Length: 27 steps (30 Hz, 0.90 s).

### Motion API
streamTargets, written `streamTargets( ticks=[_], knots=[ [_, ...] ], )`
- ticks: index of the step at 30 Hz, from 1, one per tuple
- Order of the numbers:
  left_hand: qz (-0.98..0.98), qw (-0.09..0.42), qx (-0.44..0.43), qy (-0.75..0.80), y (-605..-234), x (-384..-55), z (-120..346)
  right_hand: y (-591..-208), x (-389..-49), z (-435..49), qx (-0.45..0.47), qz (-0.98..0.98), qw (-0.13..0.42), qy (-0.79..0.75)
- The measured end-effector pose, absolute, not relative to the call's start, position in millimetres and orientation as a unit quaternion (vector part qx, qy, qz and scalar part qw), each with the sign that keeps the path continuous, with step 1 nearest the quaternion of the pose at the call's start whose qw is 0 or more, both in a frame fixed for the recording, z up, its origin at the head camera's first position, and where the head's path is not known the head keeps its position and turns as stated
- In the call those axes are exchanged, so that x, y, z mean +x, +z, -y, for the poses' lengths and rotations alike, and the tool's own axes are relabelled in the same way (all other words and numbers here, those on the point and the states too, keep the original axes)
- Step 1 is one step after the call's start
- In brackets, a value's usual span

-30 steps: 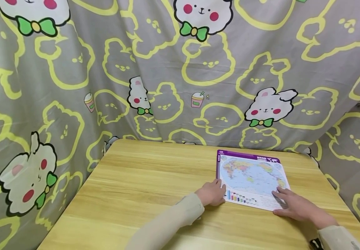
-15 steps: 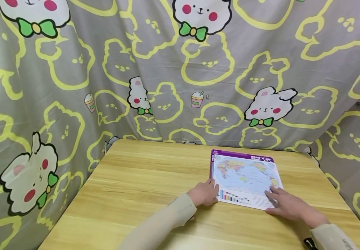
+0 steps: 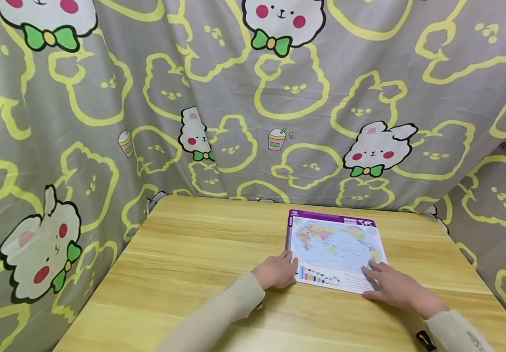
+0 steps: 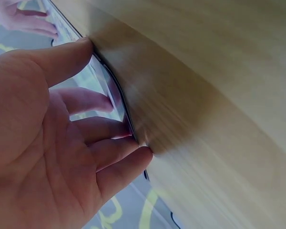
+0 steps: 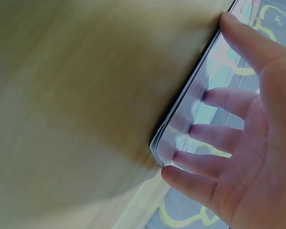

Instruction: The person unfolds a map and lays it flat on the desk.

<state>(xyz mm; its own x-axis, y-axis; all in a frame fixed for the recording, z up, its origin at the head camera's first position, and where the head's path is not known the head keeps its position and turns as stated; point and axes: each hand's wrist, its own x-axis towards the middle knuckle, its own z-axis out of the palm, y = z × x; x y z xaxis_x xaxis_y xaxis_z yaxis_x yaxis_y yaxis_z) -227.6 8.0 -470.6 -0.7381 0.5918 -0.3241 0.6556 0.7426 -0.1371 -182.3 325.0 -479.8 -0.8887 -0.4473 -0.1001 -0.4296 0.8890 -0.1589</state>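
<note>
A thin rectangular world map board (image 3: 332, 244) with a purple border lies flat on the wooden table, right of its middle. At its near left corner is my left hand (image 3: 276, 271); in the left wrist view the thumb and the slightly bent fingers touch the board's edges. My right hand (image 3: 395, 287) is at the near right corner. The right wrist view shows its extended fingers (image 5: 217, 138) on the glossy board surface (image 5: 217, 62), with the thumb at the near edge. Neither hand wraps round the board. The board's underside is hidden.
The wooden table (image 3: 182, 254) extends to the left of the board and in front of it. A grey curtain (image 3: 244, 98) with yellow outlines and white cartoon animals hangs behind and along both sides. Something black (image 3: 425, 341) shows below the right sleeve.
The map board has slid left across the table, and both hands have moved left with it. The fingers keep about the same places on the board.
</note>
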Motion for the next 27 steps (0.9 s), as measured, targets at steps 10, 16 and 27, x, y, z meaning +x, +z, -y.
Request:
streamTargets(
  ticks=[10,16,27],
  knots=[
    [-0.928,0.133,0.330,-0.111,-470.1,-225.8,12.7,-478.3,-182.7,-303.9,-0.234,-0.968,0.070,-0.063],
    [-0.929,0.134,0.330,-0.105,-465.8,-225.2,24.0,-479.5,-183.2,-293.6,-0.250,-0.965,0.062,-0.058],
    [-0.933,0.127,0.326,-0.083,-468.8,-224.6,40.6,-477.6,-184.6,-276.1,-0.270,-0.960,0.064,-0.046]
  ],
)
